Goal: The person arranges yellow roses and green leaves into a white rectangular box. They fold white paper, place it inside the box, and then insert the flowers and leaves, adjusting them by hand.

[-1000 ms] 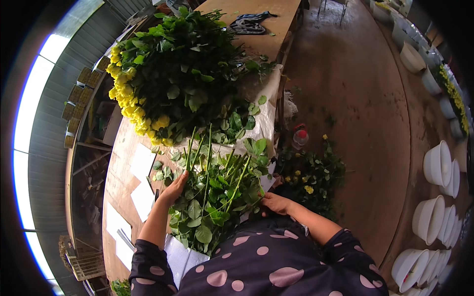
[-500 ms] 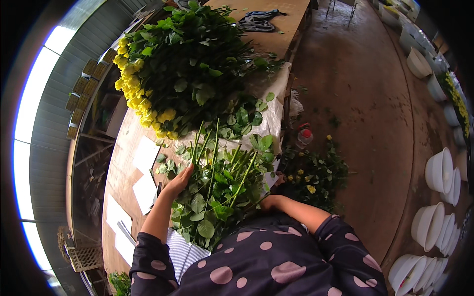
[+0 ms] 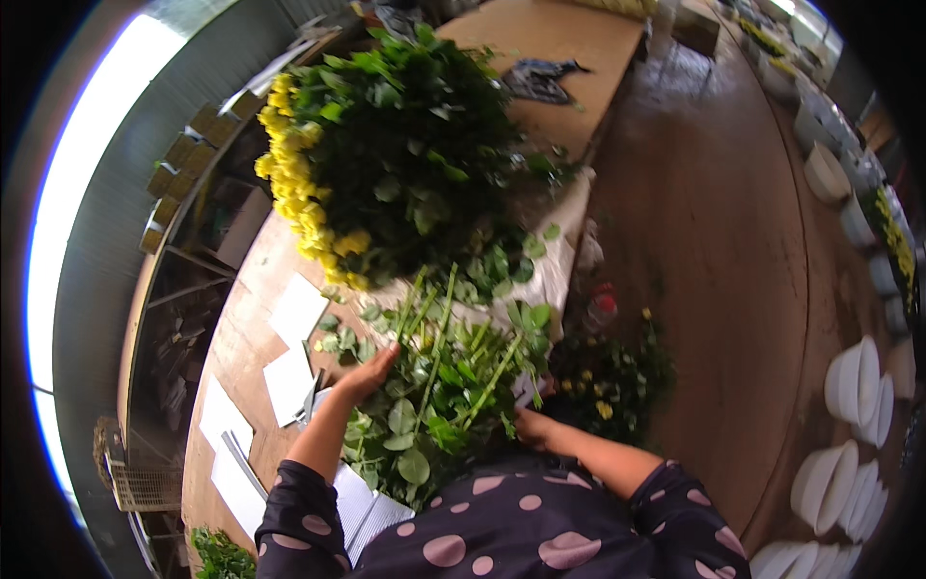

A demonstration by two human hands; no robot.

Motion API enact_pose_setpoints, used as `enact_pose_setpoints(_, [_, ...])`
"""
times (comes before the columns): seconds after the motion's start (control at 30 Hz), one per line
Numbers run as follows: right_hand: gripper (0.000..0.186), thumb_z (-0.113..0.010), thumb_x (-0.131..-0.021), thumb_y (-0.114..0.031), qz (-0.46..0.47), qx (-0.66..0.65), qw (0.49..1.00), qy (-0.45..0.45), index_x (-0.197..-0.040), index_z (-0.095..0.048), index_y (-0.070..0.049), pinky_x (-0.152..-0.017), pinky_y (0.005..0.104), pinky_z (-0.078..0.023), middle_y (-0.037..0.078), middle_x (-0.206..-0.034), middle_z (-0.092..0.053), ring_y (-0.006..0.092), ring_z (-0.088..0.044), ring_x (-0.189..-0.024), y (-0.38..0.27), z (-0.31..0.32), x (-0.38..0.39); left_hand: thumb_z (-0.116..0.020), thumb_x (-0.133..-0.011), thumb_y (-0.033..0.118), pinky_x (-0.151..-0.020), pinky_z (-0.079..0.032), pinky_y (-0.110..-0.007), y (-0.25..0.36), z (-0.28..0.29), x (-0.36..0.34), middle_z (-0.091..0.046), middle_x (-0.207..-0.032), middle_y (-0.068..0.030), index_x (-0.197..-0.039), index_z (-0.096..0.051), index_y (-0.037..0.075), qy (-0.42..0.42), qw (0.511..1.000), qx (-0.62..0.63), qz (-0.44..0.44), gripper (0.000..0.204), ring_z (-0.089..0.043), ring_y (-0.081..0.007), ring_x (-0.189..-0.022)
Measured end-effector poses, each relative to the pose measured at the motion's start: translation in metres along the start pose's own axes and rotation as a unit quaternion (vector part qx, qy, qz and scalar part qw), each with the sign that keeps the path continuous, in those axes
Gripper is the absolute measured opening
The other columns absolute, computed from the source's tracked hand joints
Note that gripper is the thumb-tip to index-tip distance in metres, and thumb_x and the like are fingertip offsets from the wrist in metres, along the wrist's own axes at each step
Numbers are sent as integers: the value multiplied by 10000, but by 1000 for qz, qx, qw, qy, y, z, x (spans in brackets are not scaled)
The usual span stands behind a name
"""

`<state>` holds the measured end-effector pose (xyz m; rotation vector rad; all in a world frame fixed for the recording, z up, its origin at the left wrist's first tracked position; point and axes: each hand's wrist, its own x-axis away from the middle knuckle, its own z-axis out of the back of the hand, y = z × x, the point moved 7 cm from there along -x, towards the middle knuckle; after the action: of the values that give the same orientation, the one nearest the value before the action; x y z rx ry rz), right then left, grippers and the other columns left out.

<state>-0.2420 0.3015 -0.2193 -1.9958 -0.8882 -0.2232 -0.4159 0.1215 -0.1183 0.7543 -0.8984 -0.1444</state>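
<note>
A bundle of cut rose stems (image 3: 431,372) with dense green leaves lies against my front, its bare stem ends pointing away from me. My left hand (image 3: 374,372) grips the bundle's left side, the fingers partly sunk among leaves. On the right side my right hand (image 3: 533,425) touches the bundle low down; its fingers are hidden by foliage and shadow. Just beyond lies a large heap of yellow roses (image 3: 307,207), blooms to the left and dark leafy stems to the right. Ribbed white cardboard (image 3: 362,511) shows under the near left part of the bundle.
White sheets (image 3: 298,311) and a dark tool (image 3: 313,394) lie on the wooden table (image 3: 246,338) to my left. A dark cloth (image 3: 542,79) rests at the far end. Fallen leafy stems (image 3: 617,376) and a red-capped bottle (image 3: 602,307) sit right of it. White basins (image 3: 853,381) line the right.
The view has shifted, so the table and heap appear lower and a little to the right. Both hands remain at the bundle's sides, with little visible change in their hold.
</note>
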Motion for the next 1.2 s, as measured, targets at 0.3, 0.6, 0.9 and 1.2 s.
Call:
enact_pose_setpoints(0.3, [298, -463, -738, -161, 48, 660, 748, 52, -1003, -551, -55, -715, 391, -453, 186, -953, -567, 345, -542, -874, -55, -25, -27, -362, -725, 701, -566, -404, -345, 16, 0, 4, -491, -672, -104, -754, -471, -99, -59, 983, -164, -59, 808, -470, -182, -654])
enact_pose_setpoints(0.6, [253, -435, -809, -137, -36, 756, 572, -315, -1009, -541, -22, -759, 316, -427, 135, -1030, -558, 228, -541, -912, -86, -58, -11, -355, -751, 676, -484, -348, -351, 47, -28, 7, -424, -564, -83, -660, -441, -72, -79, 974, -173, -125, 759, -416, -152, -558])
enact_pose_setpoints(0.9, [398, -495, -806, -117, 13, 383, 881, -278, -1192, -433, -45, -926, 276, -341, 92, -1208, -461, 174, -431, -1099, -120, -60, -1, -341, -753, 674, -709, -412, -360, 34, -28, 0, -547, -853, -221, -963, -461, -98, -21, 975, -207, -81, 809, -521, -262, -845])
enact_pose_setpoints(1.2, [455, -638, -740, -352, -13, 459, 838, -293, -1052, -528, -40, -793, 293, -405, 113, -966, -581, 214, -532, -872, -129, -80, 9, -313, -758, 679, -778, -395, -354, 35, -31, 5, -538, -953, -224, -1050, -462, -45, -46, 986, -162, -18, 795, -515, -281, -892])
